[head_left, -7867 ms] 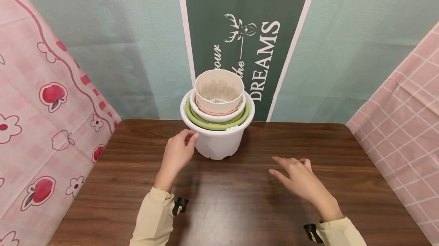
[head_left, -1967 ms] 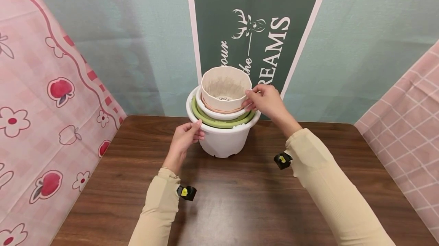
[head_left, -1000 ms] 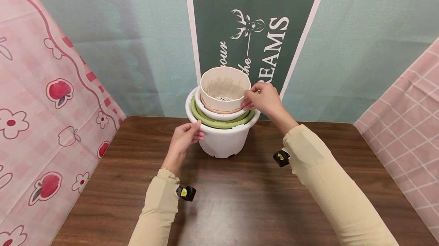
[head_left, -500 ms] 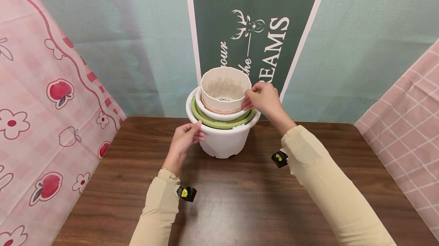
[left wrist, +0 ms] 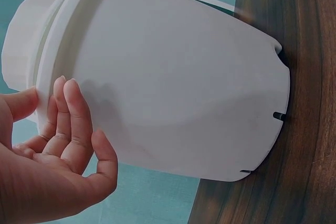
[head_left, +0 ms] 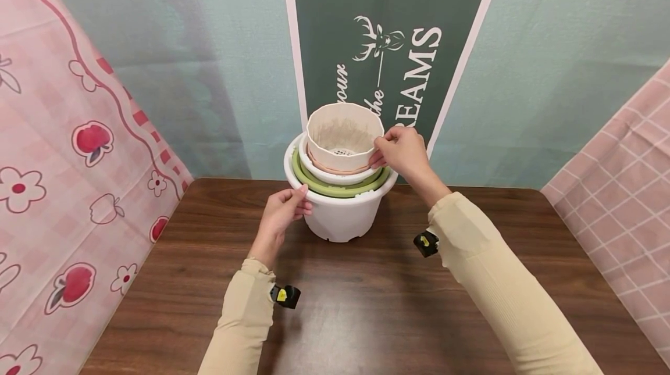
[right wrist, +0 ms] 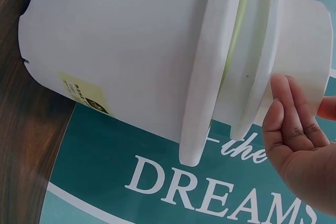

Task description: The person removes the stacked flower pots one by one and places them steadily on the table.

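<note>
A nested stack of flower pots stands upright at the back of the table in the head view. Outermost is a large white pot [head_left: 340, 221]. Inside it sit a green pot [head_left: 335, 192], a smaller white pot [head_left: 340, 178], a peach pot showing only its rim, and on top a cream pot [head_left: 342, 161] with a drainage-holed bottom. My left hand [head_left: 281, 212] pinches the large white pot's rim at the left, other fingers along its outside in the left wrist view. My right hand [head_left: 404, 149] grips the cream pot's rim at the right, fingers against its outer wall [right wrist: 302, 51].
The brown wooden table [head_left: 335, 299] extends in front of the pots and to both sides. Close behind hangs a teal curtain [head_left: 209, 72] with a dark green printed panel. Pink patterned cloths hang at left [head_left: 47, 148] and right [head_left: 623, 200].
Since the oldest frame, my left hand has reached the large pot's rim, and my right hand has come up from over the table to the cream pot. Over the last two seconds, both hands stay nearly still.
</note>
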The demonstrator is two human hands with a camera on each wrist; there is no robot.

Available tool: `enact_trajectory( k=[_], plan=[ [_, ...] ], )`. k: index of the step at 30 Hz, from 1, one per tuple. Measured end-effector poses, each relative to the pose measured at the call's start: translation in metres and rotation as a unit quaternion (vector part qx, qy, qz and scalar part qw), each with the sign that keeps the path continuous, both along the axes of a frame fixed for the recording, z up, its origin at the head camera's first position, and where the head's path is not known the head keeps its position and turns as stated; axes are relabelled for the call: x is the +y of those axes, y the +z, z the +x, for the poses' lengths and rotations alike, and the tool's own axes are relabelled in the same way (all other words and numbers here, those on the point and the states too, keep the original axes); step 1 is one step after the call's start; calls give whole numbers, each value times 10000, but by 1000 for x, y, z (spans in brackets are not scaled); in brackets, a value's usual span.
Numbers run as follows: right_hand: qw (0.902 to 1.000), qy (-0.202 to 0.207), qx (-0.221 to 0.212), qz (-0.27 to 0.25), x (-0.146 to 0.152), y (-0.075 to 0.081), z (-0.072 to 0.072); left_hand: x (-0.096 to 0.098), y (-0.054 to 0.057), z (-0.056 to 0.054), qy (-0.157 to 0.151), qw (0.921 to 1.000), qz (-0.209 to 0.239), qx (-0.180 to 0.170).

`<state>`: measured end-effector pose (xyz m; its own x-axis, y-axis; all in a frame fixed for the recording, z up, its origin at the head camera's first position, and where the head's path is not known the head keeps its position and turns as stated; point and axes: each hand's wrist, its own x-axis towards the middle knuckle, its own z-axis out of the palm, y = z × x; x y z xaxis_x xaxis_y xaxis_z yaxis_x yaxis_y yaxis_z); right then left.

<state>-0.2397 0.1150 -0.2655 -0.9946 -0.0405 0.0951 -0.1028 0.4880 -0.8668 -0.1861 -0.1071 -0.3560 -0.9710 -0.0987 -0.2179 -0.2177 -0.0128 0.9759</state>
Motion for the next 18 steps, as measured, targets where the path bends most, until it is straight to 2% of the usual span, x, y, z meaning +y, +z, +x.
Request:
enact_trajectory(
  k=[5,13,18],
  plan=[
    [10000,-54,23,67,0,2,1,0,0,0,11,10000,18,-13],
    [9998,-114,-95,-145,0,2,-1,0,0,0,-9,10000,29,-23],
    [9987,-62,-164,-474,4,3,-2,-1,0,-1,-7,10000,54,-15]
  ],
)
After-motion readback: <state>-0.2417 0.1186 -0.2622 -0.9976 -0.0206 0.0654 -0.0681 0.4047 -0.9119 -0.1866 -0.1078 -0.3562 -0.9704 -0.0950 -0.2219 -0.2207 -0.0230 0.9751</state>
